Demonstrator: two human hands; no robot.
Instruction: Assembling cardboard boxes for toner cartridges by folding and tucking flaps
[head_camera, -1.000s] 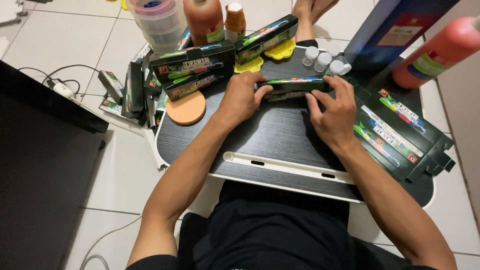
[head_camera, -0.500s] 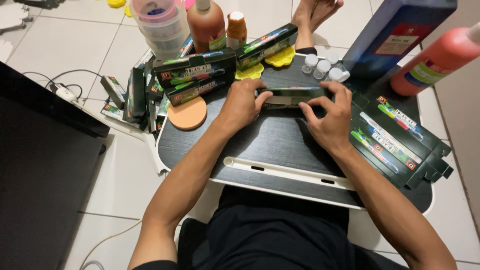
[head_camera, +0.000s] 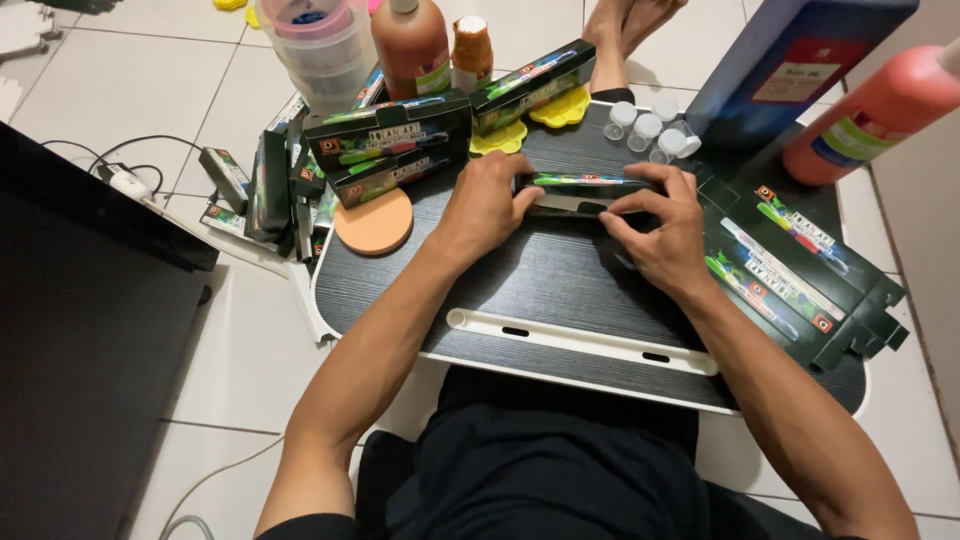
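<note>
My left hand (head_camera: 487, 207) and my right hand (head_camera: 655, 232) both grip a long, dark green printed carton (head_camera: 578, 190) lying on a black wood-grain lap table (head_camera: 520, 290). The left hand holds its left end; the right hand's fingers press along its front edge and right end. Flat, unfolded cartons of the same print (head_camera: 790, 275) lie to the right of my right hand. Assembled cartons (head_camera: 390, 145) are stacked at the table's upper left.
An orange disc (head_camera: 374, 223) and yellow flower-shaped pieces (head_camera: 560, 108) lie on the table, with small clear vials (head_camera: 645, 128) behind. Orange bottles (head_camera: 412, 45), a clear tub (head_camera: 318, 40), a blue box (head_camera: 790, 65) and a pink bottle (head_camera: 870, 115) ring it. A person's bare feet (head_camera: 625, 25) are beyond. Cables (head_camera: 130, 180) lie left.
Both hands stay on the carton, with the right hand's fingers shifting along its front edge. The view has tilted slightly, so everything sits lower in frame.
</note>
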